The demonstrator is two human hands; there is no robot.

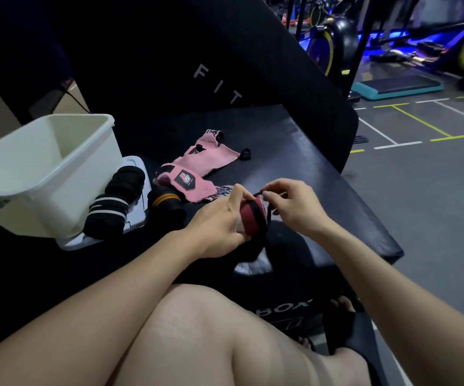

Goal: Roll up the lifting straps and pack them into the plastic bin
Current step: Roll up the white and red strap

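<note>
My left hand (pixel 222 224) grips a rolled red, black and white strap (pixel 254 217) above the black padded box (pixel 295 151). My right hand (pixel 292 203) pinches the strap's thin black loose end at the top of the roll. Two pink straps (pixel 194 169) lie flat and unrolled just beyond my hands. A black roll with orange stripes (pixel 165 203) stands left of the pink ones. Two more black rolls, one with white stripes (pixel 108 215) and one plain (pixel 126 181), rest against the white plastic bin (pixel 66 151), which looks empty inside.
The bin stands on its white lid (pixel 136 215) at the left of the box. A black padded backrest (pixel 211 65) rises behind. My bare legs and a sandalled foot (pixel 339 327) fill the foreground. Exercise bikes and a teal step platform (pixel 398 86) stand on the grey floor at right.
</note>
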